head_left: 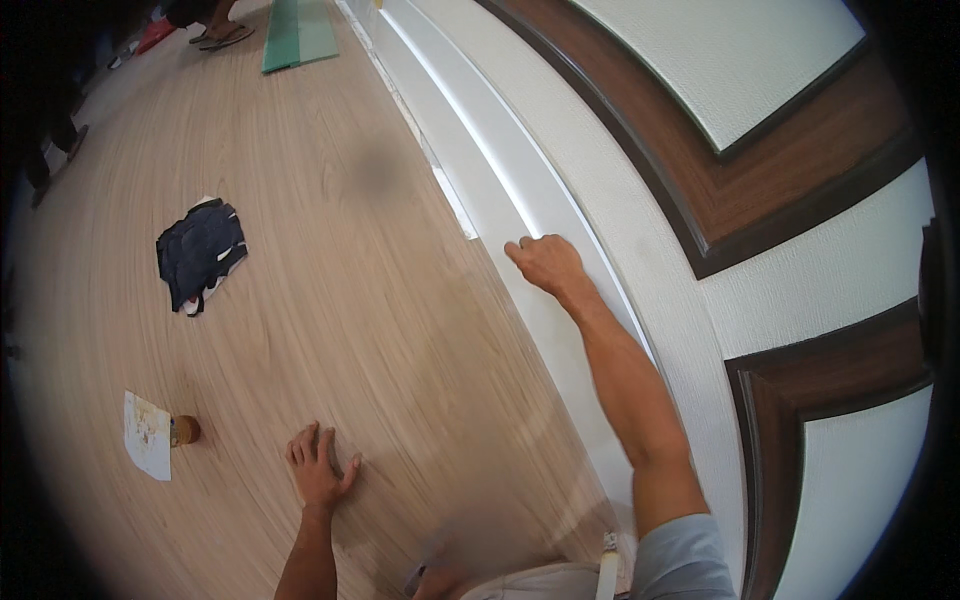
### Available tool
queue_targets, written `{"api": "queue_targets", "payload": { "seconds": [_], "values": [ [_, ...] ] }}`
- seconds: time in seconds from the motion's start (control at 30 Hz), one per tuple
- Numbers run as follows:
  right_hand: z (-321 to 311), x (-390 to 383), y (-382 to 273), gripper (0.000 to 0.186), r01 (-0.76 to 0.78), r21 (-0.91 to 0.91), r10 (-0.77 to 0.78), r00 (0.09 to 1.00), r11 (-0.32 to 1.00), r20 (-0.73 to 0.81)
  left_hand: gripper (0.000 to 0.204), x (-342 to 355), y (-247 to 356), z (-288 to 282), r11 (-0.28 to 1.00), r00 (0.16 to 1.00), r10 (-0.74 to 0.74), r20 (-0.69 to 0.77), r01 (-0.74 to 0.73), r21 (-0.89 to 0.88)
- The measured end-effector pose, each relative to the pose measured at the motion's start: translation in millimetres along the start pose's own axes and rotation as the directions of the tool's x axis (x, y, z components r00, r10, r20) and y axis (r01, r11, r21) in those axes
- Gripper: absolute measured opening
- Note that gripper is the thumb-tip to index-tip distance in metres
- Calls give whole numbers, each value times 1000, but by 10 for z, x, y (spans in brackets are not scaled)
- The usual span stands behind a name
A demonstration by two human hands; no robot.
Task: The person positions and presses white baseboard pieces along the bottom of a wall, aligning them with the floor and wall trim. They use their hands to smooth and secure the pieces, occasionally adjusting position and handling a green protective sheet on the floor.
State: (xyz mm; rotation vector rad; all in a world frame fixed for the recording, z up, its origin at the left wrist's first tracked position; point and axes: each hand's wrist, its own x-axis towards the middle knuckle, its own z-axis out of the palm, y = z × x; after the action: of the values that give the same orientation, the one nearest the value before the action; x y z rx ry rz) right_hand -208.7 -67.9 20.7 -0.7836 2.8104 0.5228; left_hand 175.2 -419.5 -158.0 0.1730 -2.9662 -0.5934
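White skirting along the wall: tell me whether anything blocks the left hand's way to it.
Nothing visible does. The left hand is spread on the wood-look floor, and only floor shows between it and the white skirting to its right. The right hand is already at the skirting.

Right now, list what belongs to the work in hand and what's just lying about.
Likely in the work, by touch or nearness:
white trim along the wall, at the right grip
wood-look floor, under the left grip

Seemingly lying about, untouched:
dark bundled cloth
stained white sheet
brown container beside it
green panel
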Motion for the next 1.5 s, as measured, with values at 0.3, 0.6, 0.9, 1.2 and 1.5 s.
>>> {"api": "queue_targets", "payload": {
  "seconds": [0.3,0.6,0.9,1.2,1.5],
  "values": [
    [46,141,-264,12,277,218,-144,865,936,-481,74,-57,8,32,999,997,-44,64,44,4],
    [284,-67,33,8,38,123,24,886,992,-462,72,-39,-41,20,999,999,35,17,-35,-14],
    [704,-1643,-51,16,99,288,-51,984,952,-169,70,-56,-67,80,994,995,100,-14,-99,47],
    [973,-2132,-415,11,258,624,152,837,738,-526,68,-53,-31,95,992,992,117,-37,-115,47],
    [1142,-2621,-196,9,42,396,164,867,917,-471,73,-45,-117,128,983,987,160,-30,-157,95]
  ]
}}
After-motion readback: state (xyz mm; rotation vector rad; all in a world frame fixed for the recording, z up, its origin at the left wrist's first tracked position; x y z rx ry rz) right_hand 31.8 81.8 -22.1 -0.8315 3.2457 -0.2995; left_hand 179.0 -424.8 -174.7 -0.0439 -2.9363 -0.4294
